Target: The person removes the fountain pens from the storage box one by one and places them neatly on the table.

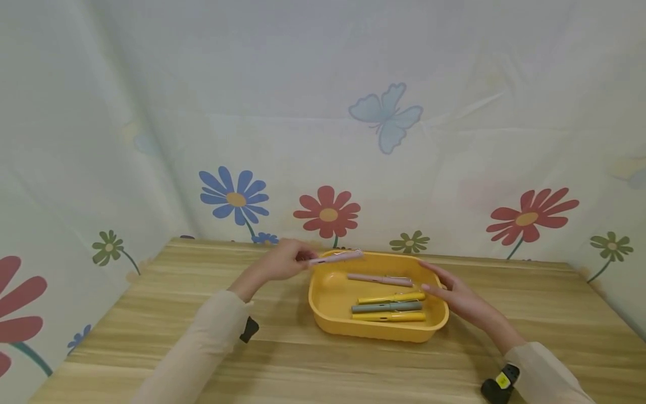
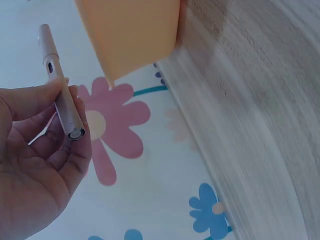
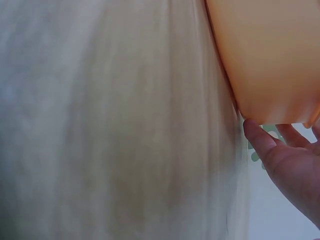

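Note:
My left hand (image 1: 282, 261) pinches a pale pink pen (image 1: 337, 257) between thumb and fingers, above the left rim of a yellow plastic basket (image 1: 373, 330). In the left wrist view the pen (image 2: 62, 92) slants, one end toward the camera. Inside the basket lie a mauve pen (image 1: 378, 278), a grey-green pen (image 1: 386, 307), an upper yellow pen (image 1: 391, 298) and a lower yellow pen (image 1: 388, 317). At the basket's right end, my right hand (image 1: 464, 300) touches it with fairly straight fingers. The right wrist view shows a fingertip against the basket's lower corner (image 3: 275, 75); other fingers are partly hidden.
The basket stands on a wood-grain table (image 1: 282, 359), near its back edge. Behind and beside the table hangs a pale cloth (image 1: 282, 134) printed with flowers and a butterfly. Black devices (image 1: 499, 384) are worn on the wrists.

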A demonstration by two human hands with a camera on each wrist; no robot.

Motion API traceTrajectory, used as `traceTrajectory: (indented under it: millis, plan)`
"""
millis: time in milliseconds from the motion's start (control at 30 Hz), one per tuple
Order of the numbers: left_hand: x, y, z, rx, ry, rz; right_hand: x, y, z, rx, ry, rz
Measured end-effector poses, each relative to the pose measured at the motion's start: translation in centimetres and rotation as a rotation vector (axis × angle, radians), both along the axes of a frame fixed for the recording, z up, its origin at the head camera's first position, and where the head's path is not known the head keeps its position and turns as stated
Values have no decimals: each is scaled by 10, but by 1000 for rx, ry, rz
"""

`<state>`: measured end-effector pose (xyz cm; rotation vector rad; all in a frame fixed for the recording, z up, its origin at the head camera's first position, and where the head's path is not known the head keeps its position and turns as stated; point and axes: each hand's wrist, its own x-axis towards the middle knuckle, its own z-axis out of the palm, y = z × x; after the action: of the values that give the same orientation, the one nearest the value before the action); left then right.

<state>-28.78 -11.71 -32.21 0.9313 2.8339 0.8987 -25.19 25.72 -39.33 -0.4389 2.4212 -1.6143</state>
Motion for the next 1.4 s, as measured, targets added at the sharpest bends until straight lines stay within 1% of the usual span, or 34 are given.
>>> traceTrajectory:
  millis: [33, 100, 333, 533, 633, 900, 1033, 1167, 1400]
  plan:
    - [0, -3, 0, 9, 1, -11, 0, 0, 0, 2, 1, 4]
    - [0, -10, 1, 17, 6, -14, 1, 1, 0, 4, -1, 7]
    - [0, -33, 3, 39, 17, -6, 2, 1, 1, 12, -11, 10]
    - [-3, -53, 5, 14, 63, -17, 3, 0, 2, 23, -10, 7]
    - [-5, -61, 4, 13, 59, -6, 3, 0, 2, 30, -6, -1]
    - [-11, -80, -2, 17, -5, 29, 3, 0, 1, 21, -16, -15]
    - [-16, -88, -8, 3, -11, 43, 1, 0, 1, 0, -31, -9]
    - [-21, -93, -13, -5, -34, 52, 1, 1, 0, -22, -54, -3]
    - [-28, -99, -21, -32, -43, 13, 2, 0, 1, -29, -48, 5]
